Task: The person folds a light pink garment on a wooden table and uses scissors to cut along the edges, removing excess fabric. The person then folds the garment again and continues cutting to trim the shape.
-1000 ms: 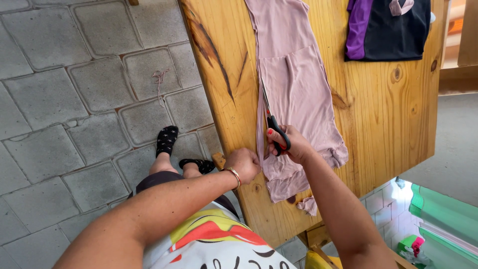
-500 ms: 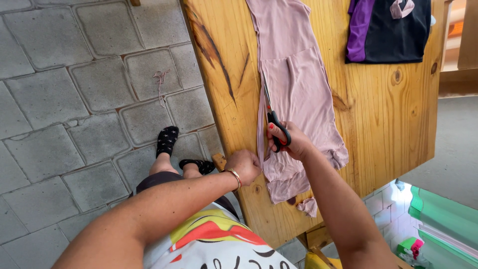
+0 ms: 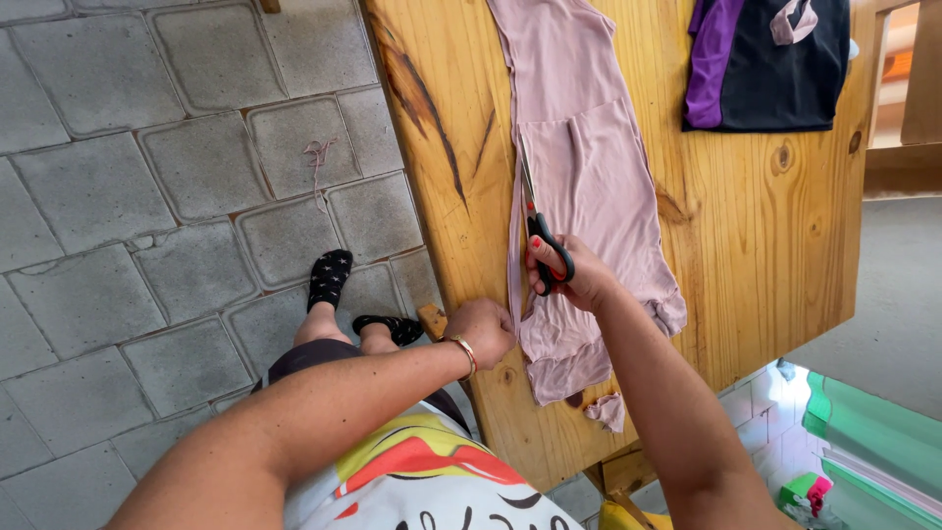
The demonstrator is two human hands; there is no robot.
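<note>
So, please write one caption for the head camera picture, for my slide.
Right hand cuts pink cloth with scissors on a wooden table; left hand holds its edge.

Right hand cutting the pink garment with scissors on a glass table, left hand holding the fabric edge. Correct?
Not quite: the table is wooden, not glass, as the head view shows. The right hand does work the scissors along the pink garment, and the left hand holds the fabric edge.

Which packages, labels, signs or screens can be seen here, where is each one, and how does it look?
No sign or screen shows, and no clear label.
Small package or box: bottom right, below the wooden table, green and pink; too small to tell its kind.
Green sheets or folders: bottom right corner, flat, green with a pale edge.
</note>
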